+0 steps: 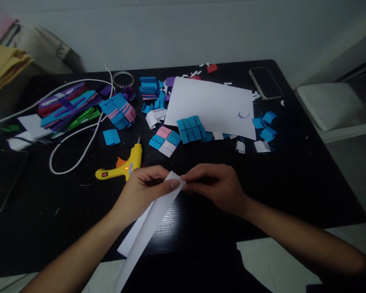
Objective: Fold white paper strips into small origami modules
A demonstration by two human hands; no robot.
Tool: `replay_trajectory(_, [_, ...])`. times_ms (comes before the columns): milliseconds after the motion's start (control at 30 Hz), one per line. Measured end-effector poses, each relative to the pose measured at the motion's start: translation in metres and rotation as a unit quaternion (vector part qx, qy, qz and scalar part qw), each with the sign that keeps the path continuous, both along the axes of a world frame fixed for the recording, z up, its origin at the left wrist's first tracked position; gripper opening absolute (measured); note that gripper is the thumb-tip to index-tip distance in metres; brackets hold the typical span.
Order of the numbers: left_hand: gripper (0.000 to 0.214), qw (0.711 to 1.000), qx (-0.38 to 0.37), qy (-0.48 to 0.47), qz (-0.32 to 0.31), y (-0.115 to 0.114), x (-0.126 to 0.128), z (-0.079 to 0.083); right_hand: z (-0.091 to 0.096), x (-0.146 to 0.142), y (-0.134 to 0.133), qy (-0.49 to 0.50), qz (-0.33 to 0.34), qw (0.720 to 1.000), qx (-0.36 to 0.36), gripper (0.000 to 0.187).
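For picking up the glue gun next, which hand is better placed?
Probably the left hand: it is close to the glue gun, while the right hand is farther away. The left grips the paper, though, so it should let go first.

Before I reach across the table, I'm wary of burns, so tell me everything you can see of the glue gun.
The yellow glue gun looks plastic, with an orange trigger, a small lit orange light, a red switch on the handle and a label. It lies on its side on the black table, grey nozzle pointing away, handle to the left. The left hand hides its rear end; whether they touch is unclear.
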State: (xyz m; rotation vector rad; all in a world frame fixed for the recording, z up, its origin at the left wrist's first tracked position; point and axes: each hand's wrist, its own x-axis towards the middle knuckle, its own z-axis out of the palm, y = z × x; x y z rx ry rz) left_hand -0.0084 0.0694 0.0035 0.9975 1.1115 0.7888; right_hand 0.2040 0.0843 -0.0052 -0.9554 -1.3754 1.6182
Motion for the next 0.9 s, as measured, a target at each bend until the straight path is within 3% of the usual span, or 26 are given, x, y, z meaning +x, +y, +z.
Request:
replay_trajectory(533, [0.010,1.000,-0.025,-0.011,-0.001,-0.0009,0.0017,-0.0025,-0.0050,0.0026,0.0017,-0.009,0.011,0.998,0.054,0.019])
replay_trajectory(900, [0.007,1.000,0.005,-0.006,-0.002,0.0009,0.0017,-0.0034,-0.0070,0.0021,0.0034,-0.007,0.013,0.998,0.057,0.017])
